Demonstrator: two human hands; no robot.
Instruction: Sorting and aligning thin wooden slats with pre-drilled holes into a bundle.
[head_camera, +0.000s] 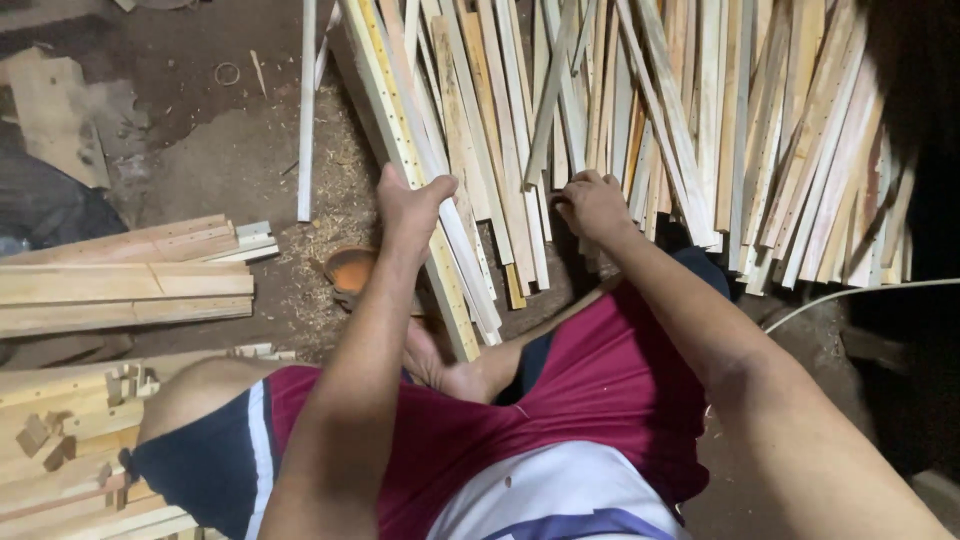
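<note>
The left hand (412, 208) is closed around the lower end of a long pale slat (420, 170) that slants up across the floor (220, 150). The right hand (592, 205) is curled into the ends of the slat pile (700, 120) just beside it, fingers gripping a strip there. Boards (120, 285) lie stacked to the left, and an orange bowl (350, 268) sits in sawdust near the left wrist.

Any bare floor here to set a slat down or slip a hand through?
Free: dirt floor between the lone slat and the board stack. Dark patch at right below the white cable. Crowded: slat pile, where left hand and right hand grip slats; the orange sandal lies below it.
</note>
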